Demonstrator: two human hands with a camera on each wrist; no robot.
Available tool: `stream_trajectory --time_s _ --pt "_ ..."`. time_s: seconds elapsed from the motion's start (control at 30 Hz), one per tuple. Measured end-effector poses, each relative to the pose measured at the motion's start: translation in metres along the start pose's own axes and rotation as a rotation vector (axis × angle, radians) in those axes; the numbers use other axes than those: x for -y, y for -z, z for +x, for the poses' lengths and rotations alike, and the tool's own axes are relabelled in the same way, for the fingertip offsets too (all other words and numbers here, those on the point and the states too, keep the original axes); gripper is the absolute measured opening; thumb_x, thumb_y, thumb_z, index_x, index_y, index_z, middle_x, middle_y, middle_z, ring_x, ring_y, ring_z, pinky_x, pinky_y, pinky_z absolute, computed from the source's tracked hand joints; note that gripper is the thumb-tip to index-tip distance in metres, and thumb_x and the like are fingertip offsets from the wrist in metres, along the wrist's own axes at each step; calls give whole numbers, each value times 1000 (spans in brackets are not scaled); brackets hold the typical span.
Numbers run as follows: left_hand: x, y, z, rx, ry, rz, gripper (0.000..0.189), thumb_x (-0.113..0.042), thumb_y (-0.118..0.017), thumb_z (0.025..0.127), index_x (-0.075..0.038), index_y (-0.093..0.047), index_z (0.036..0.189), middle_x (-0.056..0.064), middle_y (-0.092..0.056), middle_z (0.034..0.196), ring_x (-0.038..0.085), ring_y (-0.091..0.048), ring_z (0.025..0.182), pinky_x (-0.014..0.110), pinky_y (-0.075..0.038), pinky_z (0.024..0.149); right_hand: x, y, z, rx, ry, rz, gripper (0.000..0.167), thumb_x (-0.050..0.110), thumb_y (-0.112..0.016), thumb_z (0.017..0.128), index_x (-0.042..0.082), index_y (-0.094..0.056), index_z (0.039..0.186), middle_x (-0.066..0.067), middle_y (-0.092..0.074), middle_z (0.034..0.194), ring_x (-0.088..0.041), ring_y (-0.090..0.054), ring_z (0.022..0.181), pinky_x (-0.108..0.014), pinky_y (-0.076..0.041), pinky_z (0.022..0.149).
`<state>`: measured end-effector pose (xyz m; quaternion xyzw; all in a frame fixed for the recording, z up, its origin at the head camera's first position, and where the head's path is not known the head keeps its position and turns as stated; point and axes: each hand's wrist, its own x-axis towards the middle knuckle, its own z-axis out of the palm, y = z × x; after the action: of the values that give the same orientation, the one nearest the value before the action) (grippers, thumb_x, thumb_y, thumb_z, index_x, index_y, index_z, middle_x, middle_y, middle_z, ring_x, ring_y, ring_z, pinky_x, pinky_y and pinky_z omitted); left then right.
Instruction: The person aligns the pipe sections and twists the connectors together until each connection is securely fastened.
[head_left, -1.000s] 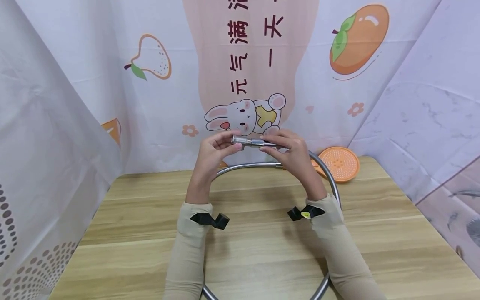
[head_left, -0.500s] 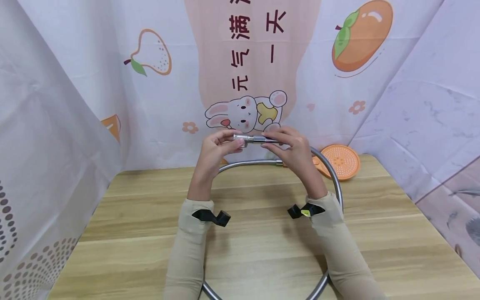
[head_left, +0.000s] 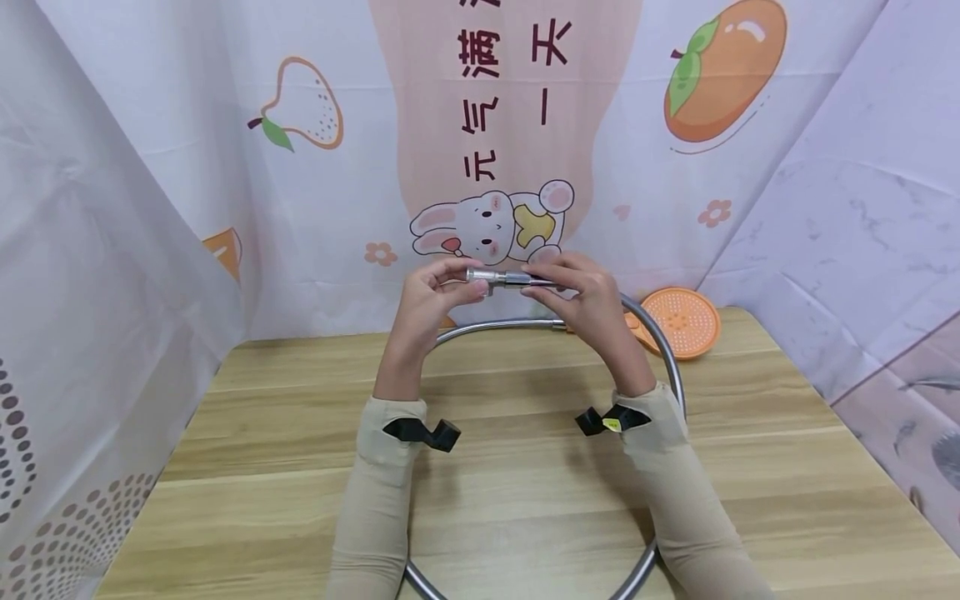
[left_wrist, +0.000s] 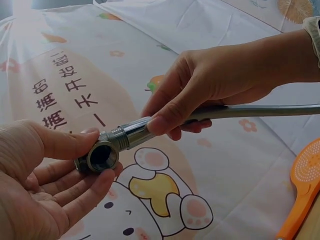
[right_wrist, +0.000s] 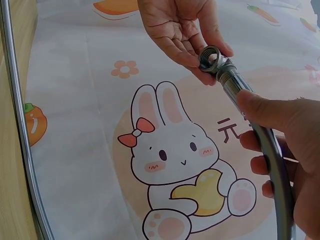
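In the head view my left hand (head_left: 429, 312) holds a small metal pipe fitting (head_left: 486, 276) between thumb and fingers. The left wrist view shows the round threaded opening of the fitting (left_wrist: 116, 142) facing the camera. My right hand (head_left: 585, 296) pinches the metal end nut (head_left: 516, 280) of a grey shower hose. Nut and fitting meet in line, with some threads of the fitting (right_wrist: 226, 70) showing beside the nut in the right wrist view. How deep the nut sits cannot be seen. Both hands are raised in front of the curtain.
The hose (head_left: 660, 337) loops round both forearms over the wooden table (head_left: 285, 433). Its far end meets an orange shower head (head_left: 681, 323) at the table's back right. A printed curtain (head_left: 315, 208) hangs behind, with fabric at both sides.
The head view has shifted slightly. Fitting and nut, slanting down to the right a second ago, lie nearly level now. Both hands keep their hold, and the hose and shower head stay put.
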<state>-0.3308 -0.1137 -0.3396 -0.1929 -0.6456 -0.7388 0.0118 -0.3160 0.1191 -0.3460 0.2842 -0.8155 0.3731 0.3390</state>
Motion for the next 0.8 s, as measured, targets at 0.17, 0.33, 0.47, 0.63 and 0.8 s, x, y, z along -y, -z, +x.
stream_trajectory --time_s 0.17,0.33,0.47,0.63,0.8 --pt "1 1 0 11 -20 28 27 6 -74 88 6 -69 114 -3 -72 94 10 -73 83 27 -60 83 0 0 -1 25 -16 9 26 13 -84 83 8 -80 108 -10 -71 94 -21 -62 81 -40 -55 70" --pt "1 2 0 29 -30 38 27 8 -74 87 8 -68 114 -4 -72 94 9 -73 82 27 -60 84 -1 0 -1 46 -12 14 23 12 -81 86 7 -79 108 -9 -70 94 -18 -63 82 -36 -56 70" --pt "0 2 -1 30 -34 36 27 8 -74 87 10 -68 114 -4 -72 93 9 -73 82 27 -60 84 -1 -1 0 49 15 12 23 10 -80 87 6 -78 109 -9 -71 99 -19 -63 84 -36 -58 73" --pt "-1 2 -1 11 -27 39 29 7 -75 87 10 -68 114 -3 -72 94 9 -73 83 28 -60 84 0 -2 0 37 48 8 30 9 -83 84 6 -77 113 -9 -73 100 -19 -59 85 -30 -54 73" --pt "-3 2 -2 8 -25 32 29 7 -75 87 10 -68 115 -3 -72 94 10 -73 82 28 -60 84 2 -3 1 5 95 4 33 7 -85 80 6 -77 113 -8 -75 101 -18 -61 87 -20 -51 76"
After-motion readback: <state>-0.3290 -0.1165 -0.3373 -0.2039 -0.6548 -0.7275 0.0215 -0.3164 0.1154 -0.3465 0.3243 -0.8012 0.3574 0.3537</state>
